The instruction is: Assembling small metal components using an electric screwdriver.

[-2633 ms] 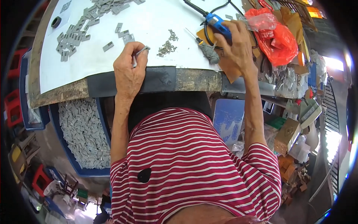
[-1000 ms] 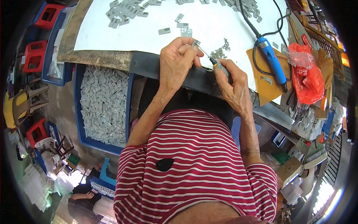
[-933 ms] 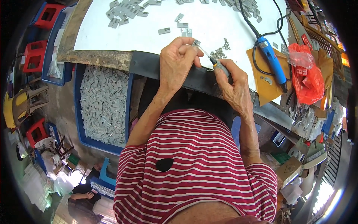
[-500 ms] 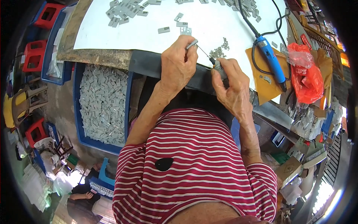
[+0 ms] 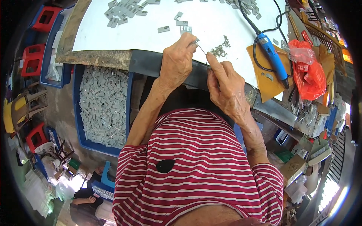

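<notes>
The left hand is closed in a pinching grip on a small grey metal piece at its fingertips, held just above the near edge of the tabletop. The right hand is clenched around a thin metal pin, whose tip meets the small piece between the two hands. Just beyond the fingers lies a little heap of tiny grey parts on the white sheet, and farther off, scattered flat grey plates. To the right, a blue corded power tool rests on an orange sheet, beside a red plastic bag. Below the tabletop on the left, a blue crate is filled with grey plates.
</notes>
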Tool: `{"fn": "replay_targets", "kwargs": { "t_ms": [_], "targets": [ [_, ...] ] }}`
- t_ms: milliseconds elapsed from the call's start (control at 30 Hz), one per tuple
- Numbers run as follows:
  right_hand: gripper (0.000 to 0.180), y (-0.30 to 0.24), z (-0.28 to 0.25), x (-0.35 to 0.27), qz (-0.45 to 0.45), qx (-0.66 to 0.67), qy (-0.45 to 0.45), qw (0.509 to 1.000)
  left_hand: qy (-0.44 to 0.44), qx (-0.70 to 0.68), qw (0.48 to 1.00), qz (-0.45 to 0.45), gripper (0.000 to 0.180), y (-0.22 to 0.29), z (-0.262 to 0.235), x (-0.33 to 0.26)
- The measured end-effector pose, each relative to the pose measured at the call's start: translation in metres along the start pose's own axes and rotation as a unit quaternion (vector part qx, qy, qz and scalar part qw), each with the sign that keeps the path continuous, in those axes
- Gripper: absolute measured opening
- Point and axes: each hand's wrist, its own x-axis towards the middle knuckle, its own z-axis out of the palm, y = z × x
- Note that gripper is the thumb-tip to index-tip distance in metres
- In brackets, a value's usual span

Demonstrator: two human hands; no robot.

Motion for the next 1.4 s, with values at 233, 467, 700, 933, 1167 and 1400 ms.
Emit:
{"fn": "replay_targets", "kwargs": {
  "t_ms": [233, 467, 700, 933, 1167, 1400],
  "targets": [
    [0.029, -0.006, -0.002, 0.004, 0.094, 0.156, 0.023, 0.983, 0.004, -0.011, 1.0, -0.005, 0.007, -0.01, -0.001, -0.001],
    [0.024, -0.007, -0.005, 0.003, 0.298, 0.364, 0.016, 0.882, -0.03, -0.022, 0.998, -0.051, 0.007, -0.006, -0.002, 0.001],
    [0.025, 0.001, -0.005, 0.006, 0.389, 0.617, 0.029, 0.683, -0.024, 0.004, 0.999, -0.021, 0.004, -0.01, 0.001, 0.001],
    [0.028, 0.007, -0.009, 0.0, 0.362, 0.549, -0.014, 0.753, -0.04, -0.005, 0.997, -0.068, 0.006, -0.009, 0.004, 0.001],
    [0.027, 0.034, -0.007, -0.025, 0.253, 0.162, 0.073, 0.951, -0.004, -0.104, 0.987, -0.118, 0.008, -0.004, 0.002, 0.001],
    [0.028, 0.068, -0.009, -0.021, 0.17, -0.141, 0.167, 0.961, 0.069, -0.123, 0.98, -0.144, 0.012, 0.005, -0.013, 0.003]
  ]
}}
